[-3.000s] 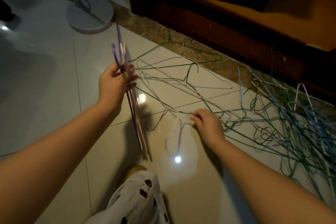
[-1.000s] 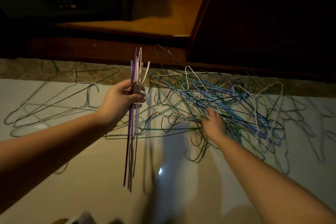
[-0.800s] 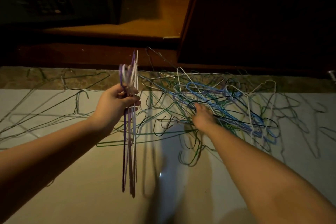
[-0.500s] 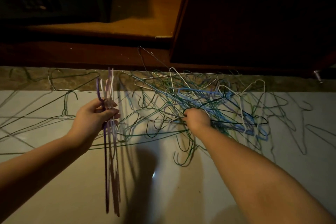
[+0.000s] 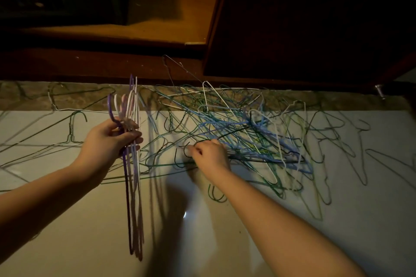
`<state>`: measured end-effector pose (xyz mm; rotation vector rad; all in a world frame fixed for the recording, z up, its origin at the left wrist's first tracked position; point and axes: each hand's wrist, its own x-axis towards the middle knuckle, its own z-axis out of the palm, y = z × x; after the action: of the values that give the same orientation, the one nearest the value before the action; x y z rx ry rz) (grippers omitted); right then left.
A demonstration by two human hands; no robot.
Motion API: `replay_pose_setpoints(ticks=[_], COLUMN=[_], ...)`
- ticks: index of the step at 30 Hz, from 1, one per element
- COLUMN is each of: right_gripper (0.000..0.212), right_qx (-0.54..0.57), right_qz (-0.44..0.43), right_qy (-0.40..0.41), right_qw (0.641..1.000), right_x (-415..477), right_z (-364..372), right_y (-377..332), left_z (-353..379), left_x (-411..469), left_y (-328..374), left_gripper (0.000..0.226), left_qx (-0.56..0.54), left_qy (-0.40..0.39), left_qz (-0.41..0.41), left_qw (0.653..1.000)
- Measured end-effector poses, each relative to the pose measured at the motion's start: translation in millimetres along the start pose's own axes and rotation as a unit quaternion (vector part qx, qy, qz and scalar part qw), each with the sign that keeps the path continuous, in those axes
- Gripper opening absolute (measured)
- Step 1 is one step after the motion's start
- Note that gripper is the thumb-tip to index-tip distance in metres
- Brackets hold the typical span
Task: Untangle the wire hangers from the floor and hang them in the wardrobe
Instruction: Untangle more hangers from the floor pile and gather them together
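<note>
The left hand (image 5: 108, 141), to the left of the tangle (image 5: 247, 132), is clamped round the necks of a bundle of freed hangers (image 5: 132, 186), purple, pink and white. The right hand (image 5: 210, 153) sits at the tangle's near left edge with its fingers curled into the wires. It seems to have a dark hook, though which wire exactly I cannot tell.

A second ago that hand reached with looser fingers farther into the blue wires. Now it has drawn back to the edge and closed, so I judge another hanger has been chosen but is not yet free. The bundle has shifted a little farther left of the tangle, clear of the pull.

The bundle hangs edge-on. Its hooks are on top and curl away from the tangle, and its long axis runs straight down to the floor (image 5: 225, 243). The tangle lies flat, spread widest along the foot of the wardrobe (image 5: 157, 29) just behind it. More single hangers (image 5: 67, 132) lie to its left and right.
</note>
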<state>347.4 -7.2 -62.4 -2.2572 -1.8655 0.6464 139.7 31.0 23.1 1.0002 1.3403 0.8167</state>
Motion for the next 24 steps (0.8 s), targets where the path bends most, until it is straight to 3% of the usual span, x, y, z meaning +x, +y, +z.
replay_pose_setpoints(ticks=[4,8,10,13,17,24], right_gripper=[0.042,0.036,0.034,0.043,0.060,0.045], right_qx=[0.002,-0.047,-0.043,-0.051,0.008,0.007], right_qz=[-0.093,-0.117,-0.053,0.140,0.352,0.399], right_qy=[-0.063,-0.012,0.040,0.090,0.045,0.011], right_qw=[0.994,0.992,0.997,0.985,0.935,0.917], right_x=[-11.2,-19.3,-19.6,-18.7,-29.2,-24.8], right_z=[11.4,10.0,3.9,-5.6,-12.6,-21.5], right_y=[-23.1,-18.1,1.6,57.3,128.1,145.5], left_z=[-1.2,-4.6,-6.4,-9.5,-10.8,-3.7], left_x=[0.3,-1.4,-2.1,-1.4,-0.3,0.9], left_y=[-0.1,-1.1,-1.2,-2.1,-4.8,-6.8], left_gripper=[0.021,0.022,0.022,0.023,0.023,0.021], left_qx=[-0.002,0.003,0.002,-0.008,-0.010,-0.002], left_qy=[-0.001,0.000,-0.003,0.000,-0.002,-0.008], left_qz=[-0.007,-0.005,-0.008,-0.016,-0.021,-0.020], left_qw=[1.000,1.000,1.000,1.000,1.000,1.000])
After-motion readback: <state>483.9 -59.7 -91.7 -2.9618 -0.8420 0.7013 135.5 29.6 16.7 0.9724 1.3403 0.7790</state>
